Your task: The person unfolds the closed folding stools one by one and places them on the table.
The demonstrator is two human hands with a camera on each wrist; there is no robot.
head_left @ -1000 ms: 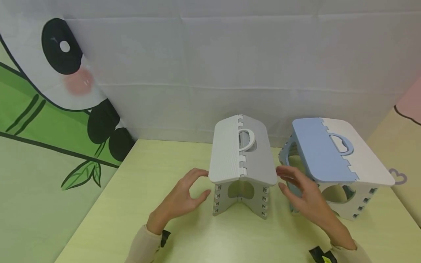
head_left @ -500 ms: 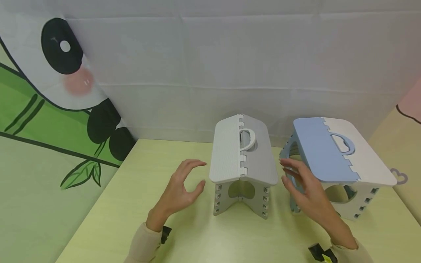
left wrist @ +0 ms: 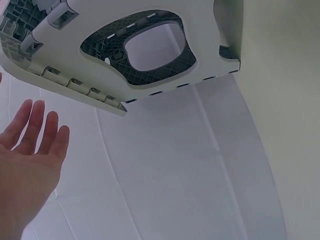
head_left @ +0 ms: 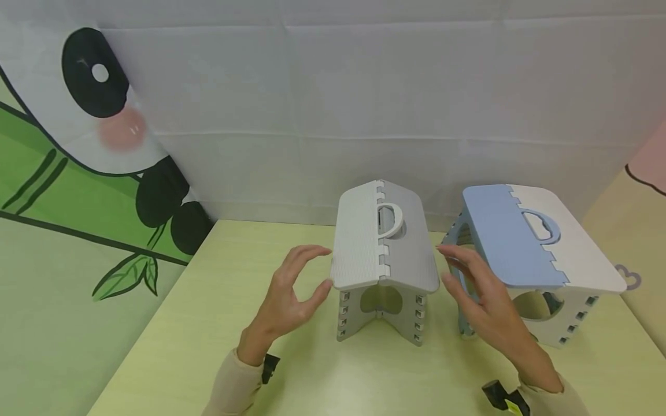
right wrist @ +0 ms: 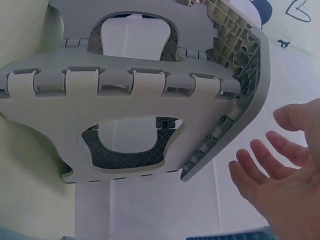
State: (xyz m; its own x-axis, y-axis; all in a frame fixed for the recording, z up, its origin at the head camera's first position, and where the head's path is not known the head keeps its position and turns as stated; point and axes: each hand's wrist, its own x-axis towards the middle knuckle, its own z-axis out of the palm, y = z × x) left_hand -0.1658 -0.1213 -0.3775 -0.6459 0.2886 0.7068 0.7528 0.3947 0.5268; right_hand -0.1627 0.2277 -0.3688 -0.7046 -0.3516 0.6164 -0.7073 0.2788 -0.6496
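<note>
A white-and-grey folding stool (head_left: 385, 242) stands half folded on the table, its two top halves sloping from a middle ridge with a loop handle. My left hand (head_left: 283, 297) is beside its left edge, fingers spread in a loose curve and fingertips close to the seat. On the other side, my right hand (head_left: 484, 294) mirrors this, fingertips near the grey half. Neither hand holds anything. From the left wrist, the stool's hinged legs and underside show above my hand (left wrist: 35, 155). The right wrist view shows my open hand (right wrist: 280, 170) apart from the grey top panel.
A blue-and-white folding stool (head_left: 520, 242) stands at the right, partly behind my right hand. The pale yellow table (head_left: 234, 248) meets a light cloth backdrop (head_left: 312, 104) at the back. A cartoon-printed cloth (head_left: 67, 202) hangs at the left.
Both hands draw slightly away from the stool, then come back in towards its sides. The left hand is now higher beside the seat than a second ago. The stools have not moved.
</note>
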